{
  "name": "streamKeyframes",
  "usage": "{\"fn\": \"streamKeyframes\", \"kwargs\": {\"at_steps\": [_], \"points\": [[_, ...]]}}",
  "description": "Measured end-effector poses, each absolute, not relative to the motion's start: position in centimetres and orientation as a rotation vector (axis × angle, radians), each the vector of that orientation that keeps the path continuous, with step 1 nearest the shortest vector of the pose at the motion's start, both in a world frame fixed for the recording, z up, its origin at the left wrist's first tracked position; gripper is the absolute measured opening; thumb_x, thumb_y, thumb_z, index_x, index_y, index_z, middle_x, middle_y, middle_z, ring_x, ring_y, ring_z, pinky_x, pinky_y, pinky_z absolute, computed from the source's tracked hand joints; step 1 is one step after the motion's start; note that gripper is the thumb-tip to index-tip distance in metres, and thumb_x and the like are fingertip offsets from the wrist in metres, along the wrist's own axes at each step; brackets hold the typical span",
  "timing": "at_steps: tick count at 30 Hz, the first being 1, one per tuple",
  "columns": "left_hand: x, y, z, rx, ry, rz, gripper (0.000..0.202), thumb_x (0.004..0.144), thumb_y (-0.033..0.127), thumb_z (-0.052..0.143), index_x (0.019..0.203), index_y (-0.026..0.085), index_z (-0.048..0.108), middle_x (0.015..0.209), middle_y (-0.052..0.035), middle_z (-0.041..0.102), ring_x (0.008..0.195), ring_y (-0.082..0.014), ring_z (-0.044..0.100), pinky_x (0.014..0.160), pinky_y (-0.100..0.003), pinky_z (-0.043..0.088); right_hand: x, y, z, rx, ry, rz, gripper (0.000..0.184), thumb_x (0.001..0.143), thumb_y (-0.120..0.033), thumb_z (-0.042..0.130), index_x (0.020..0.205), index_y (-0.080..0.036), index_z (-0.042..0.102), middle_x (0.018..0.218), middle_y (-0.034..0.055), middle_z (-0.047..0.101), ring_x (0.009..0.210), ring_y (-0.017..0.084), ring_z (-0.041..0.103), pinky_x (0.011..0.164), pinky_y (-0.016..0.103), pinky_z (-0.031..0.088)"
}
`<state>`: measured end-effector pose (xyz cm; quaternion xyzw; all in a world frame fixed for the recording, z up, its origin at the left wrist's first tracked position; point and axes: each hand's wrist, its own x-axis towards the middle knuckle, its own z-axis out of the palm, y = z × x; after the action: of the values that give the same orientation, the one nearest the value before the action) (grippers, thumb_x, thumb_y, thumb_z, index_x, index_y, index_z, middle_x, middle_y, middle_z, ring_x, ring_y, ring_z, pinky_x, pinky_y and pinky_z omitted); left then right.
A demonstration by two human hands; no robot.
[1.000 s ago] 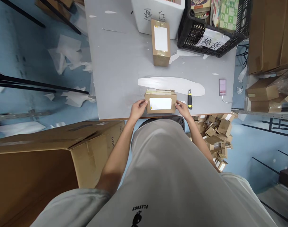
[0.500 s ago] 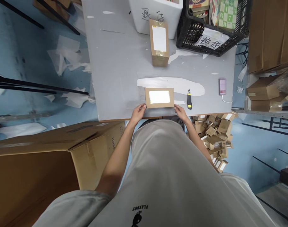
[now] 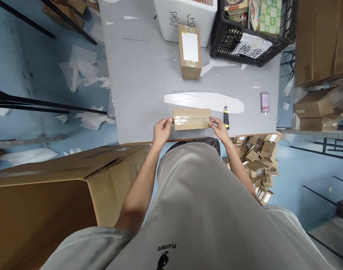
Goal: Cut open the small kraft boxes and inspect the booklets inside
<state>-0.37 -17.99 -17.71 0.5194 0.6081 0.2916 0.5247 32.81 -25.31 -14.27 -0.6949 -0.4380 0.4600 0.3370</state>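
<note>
A small brown cardboard box (image 3: 191, 119) lies near the front edge of the grey table (image 3: 143, 75), with a taped seam facing up. My left hand (image 3: 161, 130) grips its left end, fingers curled on the edge. My right hand (image 3: 219, 127) holds its right end in the same way. A yellow-and-black box cutter (image 3: 225, 117) lies just right of the box, close to my right hand. A second brown box (image 3: 190, 51) with a white label stands farther back on the table.
A white bin (image 3: 185, 17) and a black crate (image 3: 250, 30) stand at the table's back. A phone (image 3: 265, 102) on a cable lies at the right. A large open carton (image 3: 64, 195) stands at my left; small boxes (image 3: 258, 161) are piled on the floor to the right.
The box in my hands has been turned: its white label faced up before, now a taped side faces up. Both hands stayed at its ends.
</note>
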Motion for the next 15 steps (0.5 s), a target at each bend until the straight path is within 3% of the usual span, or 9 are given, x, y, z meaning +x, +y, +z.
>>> {"fn": "streamKeyframes", "kwargs": {"at_steps": [4, 9, 15], "points": [[-0.2, -18.1, -18.7, 1.206, 1.512, 0.609, 0.045, 0.103, 0.052, 0.066, 0.123, 0.017, 0.086, 0.135, -0.0154, 0.081, 0.123, -0.0311, 0.078, 0.118, -0.044, 0.059, 31.4, -25.7, -15.2, -1.87, -1.158, 1.26, 0.065, 0.098, -0.069, 0.073, 0.142, -0.021, 0.079, 0.157, 0.0202, 0.07, 0.131, 0.034, 0.076, 0.117, 0.053, 0.065], [0.1, -18.7, -19.5, 1.132, 1.558, 0.627, 0.045, 0.1, 0.045, 0.069, 0.132, 0.017, 0.082, 0.146, -0.0166, 0.079, 0.123, -0.0302, 0.078, 0.116, -0.044, 0.06, 29.6, -26.6, -14.9, -1.89, -1.295, 1.081, 0.064, 0.107, -0.067, 0.063, 0.153, -0.022, 0.072, 0.168, 0.0195, 0.061, 0.154, 0.035, 0.061, 0.124, 0.052, 0.062], [1.0, -18.7, -18.8, 1.178, 1.579, 0.66, 0.041, 0.102, 0.043, 0.069, 0.131, 0.016, 0.081, 0.143, -0.017, 0.08, 0.13, -0.0313, 0.076, 0.12, -0.044, 0.058, 28.9, -26.6, -13.6, -1.877, -1.442, 1.055, 0.06, 0.111, -0.062, 0.056, 0.155, -0.022, 0.071, 0.163, 0.0176, 0.068, 0.153, 0.035, 0.063, 0.134, 0.054, 0.053]]}}
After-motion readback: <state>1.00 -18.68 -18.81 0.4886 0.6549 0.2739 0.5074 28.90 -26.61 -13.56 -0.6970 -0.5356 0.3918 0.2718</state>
